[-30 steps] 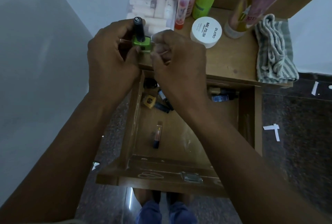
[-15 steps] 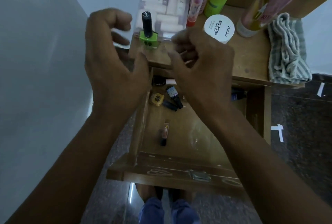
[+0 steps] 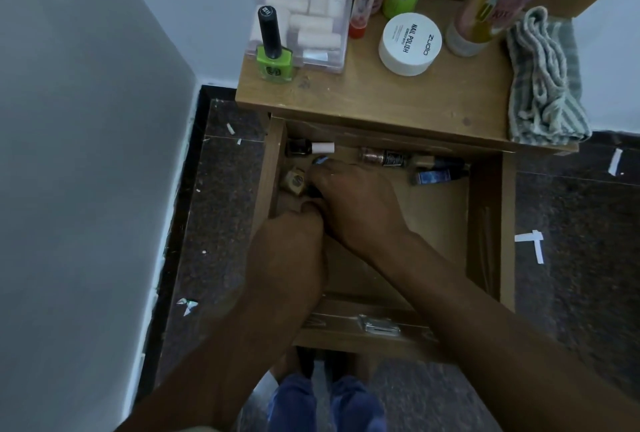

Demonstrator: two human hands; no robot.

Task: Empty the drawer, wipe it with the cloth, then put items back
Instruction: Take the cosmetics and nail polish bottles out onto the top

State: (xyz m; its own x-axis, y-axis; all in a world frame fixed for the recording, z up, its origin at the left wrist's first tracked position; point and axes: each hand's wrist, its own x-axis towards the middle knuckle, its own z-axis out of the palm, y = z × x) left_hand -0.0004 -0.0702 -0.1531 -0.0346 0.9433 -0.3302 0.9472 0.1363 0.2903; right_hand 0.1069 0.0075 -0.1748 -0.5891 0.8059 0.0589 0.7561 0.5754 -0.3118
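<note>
Both my hands are now down inside the open drawer point(image 3: 483, 224), where half a second ago they hung above the cabinet top point(image 3: 381, 99); the green nail polish bottle point(image 3: 273, 51) I was setting down a second ago stands released at the top's front left corner, just in front of the clear plastic box point(image 3: 304, 16). My right hand point(image 3: 356, 203) reaches into the drawer's back left corner, fingers curled down over the small bottles there, beside a gold-capped one point(image 3: 294, 180); whether it already grips one I cannot tell. My left hand point(image 3: 294, 244) sits at the drawer's left wall, knuckles up; its hold is hidden too. Along the drawer's back edge lie a dark bottle with a white cap point(image 3: 310, 147), a copper glitter polish point(image 3: 382, 156) and a blue tube point(image 3: 438, 175). The striped cloth point(image 3: 545, 85) waits folded at the top's right edge, beside the white nail polish wipes jar point(image 3: 410, 44). By my reckoning the emptying is partway done; wiping has not begun.
</note>
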